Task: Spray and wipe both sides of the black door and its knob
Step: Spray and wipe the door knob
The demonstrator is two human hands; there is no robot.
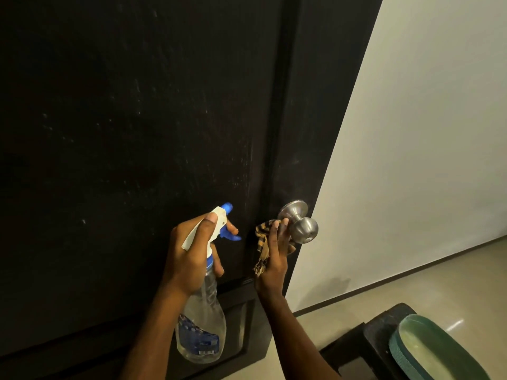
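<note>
Sitting nearest me at lower right, a green tub [396,351] rests on a dark stand [384,322]; I cannot tell what either is.

Further out, my left hand [189,250] is wrapped round the neck of the bottle [203,319]. The thumb lies over the white sprayer head, a finger is on the blue trigger, and the nozzle points up at the door [123,119]. The bottle is clear with a blue label and hangs below the fist, in front of the door's lower panel.

Just right of it, my right hand [274,261] clutches a brown-and-tan striped cloth [262,237] with a frayed end dangling. Its fingertips touch the stem of the knob [301,223]. The cloth sits bunched between the palm and the door, just left of the knob.

The steel knob stands near the door's free edge. The black door fills most of my view, and pale specks and streaks show across its face. Beyond its edge are a white wall [425,119] and a pale floor [425,292].
</note>
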